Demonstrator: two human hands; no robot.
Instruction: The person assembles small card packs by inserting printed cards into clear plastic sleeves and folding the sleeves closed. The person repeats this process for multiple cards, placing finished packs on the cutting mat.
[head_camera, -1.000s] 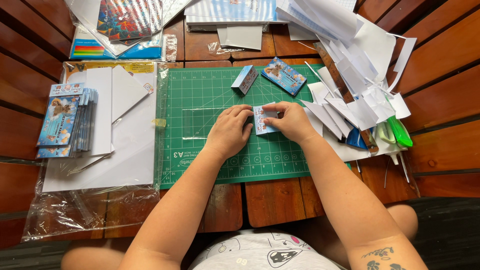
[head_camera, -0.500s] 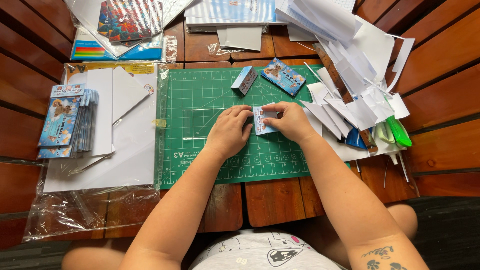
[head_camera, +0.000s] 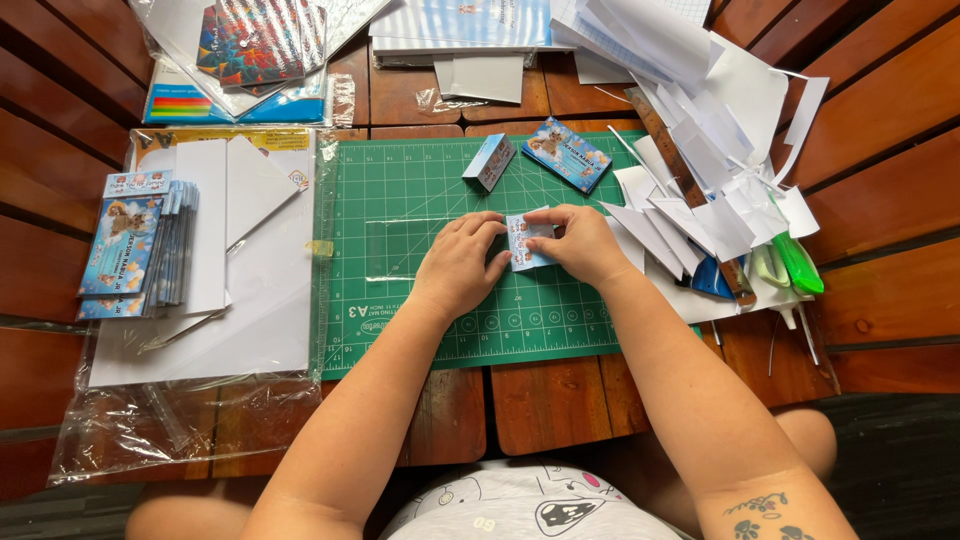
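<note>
A small blue printed paper piece (head_camera: 524, 242), partly folded, sits between both of my hands over the green cutting mat (head_camera: 400, 300). My left hand (head_camera: 460, 265) pinches its left edge with the fingertips. My right hand (head_camera: 580, 243) grips its right side, thumb on top. A folded small blue box (head_camera: 489, 161) stands on the mat beyond my hands, and a flat blue printed card (head_camera: 567, 153) lies to its right at the mat's far corner.
A stack of blue printed cards (head_camera: 135, 255) and white sheets (head_camera: 235, 290) on clear plastic lie left of the mat. Paper scraps (head_camera: 700, 150), a wooden ruler (head_camera: 660, 125) and a green-handled tool (head_camera: 795, 262) crowd the right. Paper packs (head_camera: 250, 50) sit at the back.
</note>
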